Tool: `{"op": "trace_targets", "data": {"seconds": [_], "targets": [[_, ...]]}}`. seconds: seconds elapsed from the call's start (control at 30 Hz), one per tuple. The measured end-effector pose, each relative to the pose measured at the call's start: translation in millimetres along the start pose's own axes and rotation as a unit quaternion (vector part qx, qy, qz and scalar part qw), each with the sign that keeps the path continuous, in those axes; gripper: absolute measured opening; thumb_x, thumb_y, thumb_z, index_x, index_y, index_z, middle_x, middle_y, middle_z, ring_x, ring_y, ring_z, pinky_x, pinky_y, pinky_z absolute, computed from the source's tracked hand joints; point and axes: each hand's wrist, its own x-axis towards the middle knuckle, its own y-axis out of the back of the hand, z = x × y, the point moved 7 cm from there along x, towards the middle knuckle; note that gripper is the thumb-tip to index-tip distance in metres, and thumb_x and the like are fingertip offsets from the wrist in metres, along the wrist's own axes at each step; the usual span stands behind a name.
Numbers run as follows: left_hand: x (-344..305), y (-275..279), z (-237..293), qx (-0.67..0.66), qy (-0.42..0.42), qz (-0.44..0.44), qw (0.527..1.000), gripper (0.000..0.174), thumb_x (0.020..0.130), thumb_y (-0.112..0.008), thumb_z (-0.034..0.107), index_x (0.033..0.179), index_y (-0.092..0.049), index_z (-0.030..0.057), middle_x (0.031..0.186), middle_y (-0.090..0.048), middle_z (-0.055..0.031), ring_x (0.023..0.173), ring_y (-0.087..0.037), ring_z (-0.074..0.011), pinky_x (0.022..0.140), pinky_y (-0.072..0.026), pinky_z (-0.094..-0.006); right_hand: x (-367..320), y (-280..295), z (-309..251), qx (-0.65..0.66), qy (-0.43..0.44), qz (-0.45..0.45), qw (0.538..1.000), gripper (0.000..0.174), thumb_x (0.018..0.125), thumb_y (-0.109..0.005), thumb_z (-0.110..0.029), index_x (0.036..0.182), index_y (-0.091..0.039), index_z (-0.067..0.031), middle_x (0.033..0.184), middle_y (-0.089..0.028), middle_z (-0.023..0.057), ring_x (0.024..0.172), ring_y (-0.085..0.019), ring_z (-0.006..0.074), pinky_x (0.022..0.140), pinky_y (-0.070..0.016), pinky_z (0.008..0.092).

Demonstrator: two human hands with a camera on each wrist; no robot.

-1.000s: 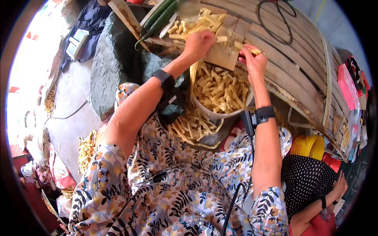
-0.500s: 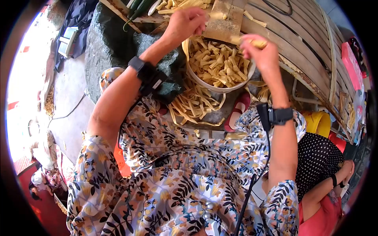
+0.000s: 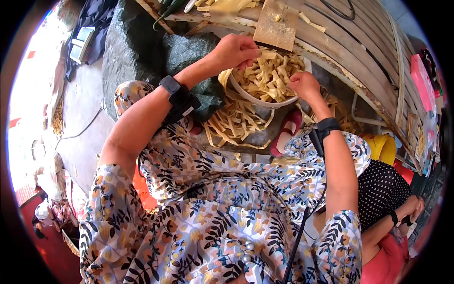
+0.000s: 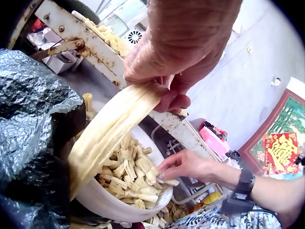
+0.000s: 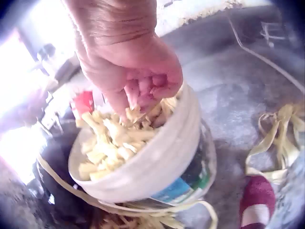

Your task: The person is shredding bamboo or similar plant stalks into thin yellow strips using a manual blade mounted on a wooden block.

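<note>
At the far left we see a grey concrete floor in bright daylight, with a thin cable trailing across it, so the place looks like an open yard or street rather than a room. Next comes a crumpled black plastic sheet draped over a bulky mound. The left hand is raised above it, with fingers and thumb clamped on one end of a long, flat, pale yellow strip that hangs down over the near rim of a round white plastic bucket. The bucket stands on the ground just in front of the person's knees and is heaped with short pale yellow cut pieces. A loose tangle of long pale strips lies on the floor against its base, and a red and white shoe shows just beside that tangle. The right hand reaches into the right side of the bucket, its fingers curled together around a few of the cut pieces. Above the bucket a small worn wooden board lies on a curved platform of weathered wooden slats, which fills the upper right. At the far right we make out a yellow plastic container and a second person in a black dotted top.
</note>
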Motion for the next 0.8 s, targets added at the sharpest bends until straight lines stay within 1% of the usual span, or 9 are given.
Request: {"op": "trace_targets", "data": {"seconds": [0.07, 0.1, 0.2, 0.23, 0.37, 0.57, 0.67, 0.7, 0.8], "targets": [[-2, -3, -1, -0.06, 0.019, -0.01, 0.998, 0.016, 0.085, -0.056, 0.018, 0.083, -0.057, 0.0019, 0.063, -0.052, 0.0025, 0.051, -0.046, -0.004, 0.047, -0.0371, -0.0174, 9, -3, 9, 0.124, 0.015, -0.049, 0.991, 0.032, 0.065, -0.071, -0.026, 0.086, -0.065, -0.003, 0.083, -0.065, 0.0091, 0.074, -0.062, 0.0181, 0.068, -0.0461, 0.0274], [-4, -4, -2, -0.091, 0.03, -0.013, 0.995, 0.016, 0.085, -0.056, 0.018, 0.083, -0.057, 0.0018, 0.063, -0.052, 0.0025, 0.051, -0.046, -0.004, 0.047, -0.0371, -0.0174, -7, 11, -18, 0.183, 0.011, -0.063, 0.981, 0.029, 0.071, -0.069, -0.021, 0.089, -0.064, 0.001, 0.085, -0.065, 0.0075, 0.075, -0.061, 0.0133, 0.067, -0.0458, 0.0246], [-1, -13, -5, -0.145, 0.023, -0.055, 0.988, 0.018, 0.084, -0.058, 0.02, 0.084, -0.056, 0.0014, 0.065, -0.05, 0.0025, 0.053, -0.045, -0.0037, 0.049, -0.0369, -0.0173, -32, 27, -60, 0.314, 0.054, -0.084, 0.944, 0.024, 0.076, -0.065, -0.014, 0.092, -0.062, 0.003, 0.084, -0.065, 0.0078, 0.073, -0.06, 0.0115, 0.067, -0.0465, 0.023], [-1, -18, -10, -0.17, 0.048, -0.045, 0.983, 0.019, 0.083, -0.06, 0.02, 0.083, -0.056, 0.0012, 0.065, -0.049, 0.0024, 0.054, -0.044, -0.0036, 0.05, -0.0363, -0.0176, -33, 26, -68, 0.382, 0.065, -0.107, 0.915, 0.023, 0.079, -0.062, -0.008, 0.097, -0.059, 0.005, 0.083, -0.064, 0.0079, 0.073, -0.06, 0.0106, 0.067, -0.0474, 0.0218], [-7, -28, -10, -0.213, 0.049, -0.059, 0.974, 0.019, 0.083, -0.06, 0.02, 0.087, -0.055, 0.0022, 0.066, -0.049, 0.0024, 0.054, -0.043, -0.0038, 0.05, -0.0357, -0.0177, -36, 23, -94, 0.427, 0.114, -0.142, 0.886, 0.023, 0.081, -0.06, -0.006, 0.099, -0.057, 0.0071, 0.084, -0.063, 0.0063, 0.074, -0.061, 0.0103, 0.064, -0.0491, 0.0207], [-13, -15, 5, -0.278, 0.02, -0.01, 0.96, 0.018, 0.084, -0.059, 0.021, 0.084, -0.055, 0.0033, 0.063, -0.048, 0.0037, 0.053, -0.042, -0.0035, 0.05, -0.0354, -0.0176, -35, 27, -93, 0.443, 0.066, -0.1, 0.889, 0.018, 0.081, -0.06, -0.009, 0.093, -0.061, 0.0043, 0.071, -0.063, 0.0058, 0.059, -0.057, 0.0069, 0.055, -0.0463, 0.0179], [-14, -4, 18, -0.183, -0.018, 0.012, 0.983, 0.017, 0.084, -0.059, 0.021, 0.084, -0.056, 0.004, 0.062, -0.048, 0.0046, 0.053, -0.042, -0.0031, 0.05, -0.0351, -0.0173, -32, 28, -102, 0.421, 0.099, -0.07, 0.899, 0.016, 0.082, -0.06, -0.011, 0.09, -0.062, 0.003, 0.066, -0.062, 0.005, 0.053, -0.054, 0.0061, 0.049, -0.0436, 0.0173], [-12, 2, 17, -0.171, -0.012, 0.031, 0.985, 0.016, 0.084, -0.059, 0.02, 0.082, -0.057, 0.0044, 0.063, -0.05, 0.0044, 0.053, -0.043, -0.0023, 0.05, -0.035, -0.0168, -34, 30, -108, 0.426, 0.105, -0.074, 0.896, 0.016, 0.083, -0.059, -0.013, 0.087, -0.062, 0.0026, 0.064, -0.06, 0.0045, 0.051, -0.053, 0.0062, 0.047, -0.0426, 0.0176], [-10, 17, 18, -0.234, -0.024, 0.077, 0.969, 0.016, 0.084, -0.059, 0.02, 0.079, -0.059, 0.0049, 0.064, -0.052, 0.004, 0.053, -0.042, -0.0019, 0.05, -0.0345, -0.0167, -38, 35, -126, 0.469, 0.121, -0.12, 0.867, 0.018, 0.083, -0.059, -0.016, 0.085, -0.062, 0.0019, 0.062, -0.059, 0.0038, 0.05, -0.052, 0.0065, 0.047, -0.0422, 0.0173]]}}
